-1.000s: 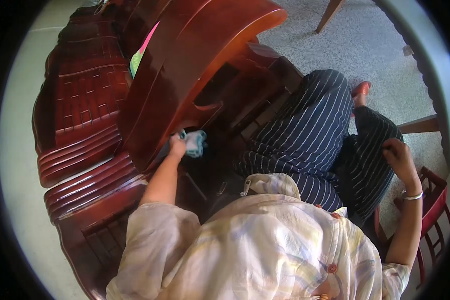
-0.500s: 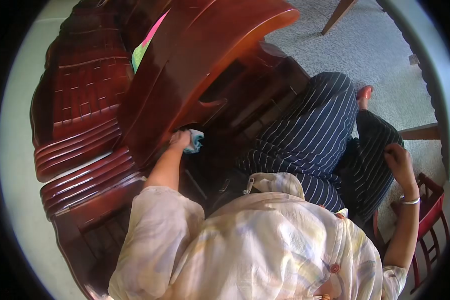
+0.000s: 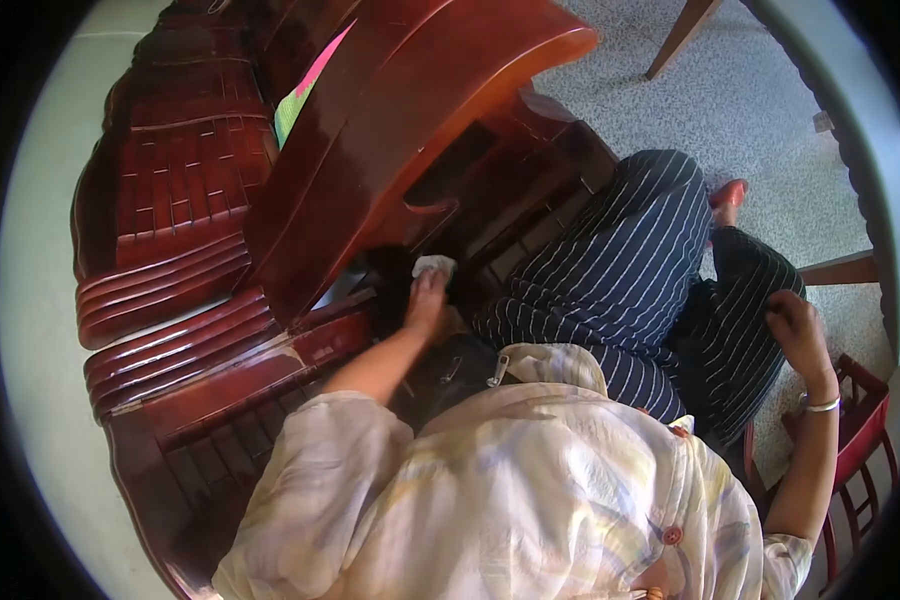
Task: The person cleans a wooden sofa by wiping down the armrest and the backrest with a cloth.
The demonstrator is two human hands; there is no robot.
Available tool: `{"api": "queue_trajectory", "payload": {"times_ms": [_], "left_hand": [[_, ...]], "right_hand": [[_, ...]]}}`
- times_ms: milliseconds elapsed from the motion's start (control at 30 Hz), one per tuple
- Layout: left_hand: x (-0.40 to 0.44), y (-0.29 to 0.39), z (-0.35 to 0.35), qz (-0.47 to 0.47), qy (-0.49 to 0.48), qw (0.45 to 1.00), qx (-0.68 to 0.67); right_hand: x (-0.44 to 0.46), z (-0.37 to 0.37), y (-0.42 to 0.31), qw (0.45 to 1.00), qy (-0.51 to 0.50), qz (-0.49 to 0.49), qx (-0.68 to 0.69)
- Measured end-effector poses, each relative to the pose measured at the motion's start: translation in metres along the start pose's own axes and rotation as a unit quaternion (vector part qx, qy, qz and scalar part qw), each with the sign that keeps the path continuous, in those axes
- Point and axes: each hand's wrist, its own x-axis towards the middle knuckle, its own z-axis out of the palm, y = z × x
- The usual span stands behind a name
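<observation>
My left hand [image 3: 429, 302] is closed around a crumpled pale cloth [image 3: 434, 265], which pokes out past the fingers. It is over the dark seat area, to the right of the broad curved armrest [image 3: 390, 120] of a glossy red-brown wooden bench. The cloth's contact with the wood is hard to make out in the shadow. Over on the right, my right hand [image 3: 798, 325] lies by the leg of my dark striped trousers [image 3: 610, 250]. Its fingers are loosely bent and a little apart, with nothing seen in them. A silver bangle [image 3: 820, 404] circles that wrist.
Slatted wooden seating [image 3: 185, 190] runs along the left against a pale wall. A pink and green item [image 3: 295, 107] shows behind the armrest. On the right are a red rack or small chair [image 3: 860, 420], wooden legs [image 3: 682, 38] and speckled floor [image 3: 610, 75].
My left hand, with the cloth, has moved right, away from the underside of the armrest and over the dark seat. My right hand has stayed by the trouser leg.
</observation>
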Motion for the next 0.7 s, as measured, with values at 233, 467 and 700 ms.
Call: {"api": "queue_trajectory", "payload": {"times_ms": [233, 467, 700], "left_hand": [[0.017, -0.058, -0.08, -0.235, -0.089, 0.952, 0.173], [0.037, -0.059, -0.037, -0.265, -0.18, 0.911, 0.259], [0.053, -0.011, -0.028, -0.247, -0.022, 0.966, 0.076]], "right_hand": [[0.004, 0.001, 0.002, 0.997, -0.032, 0.042, 0.063], [0.0, -0.001, -0.003, 0.998, -0.027, 0.044, 0.024], [0.004, -0.001, 0.001, 1.0, -0.018, 0.006, 0.019]]}}
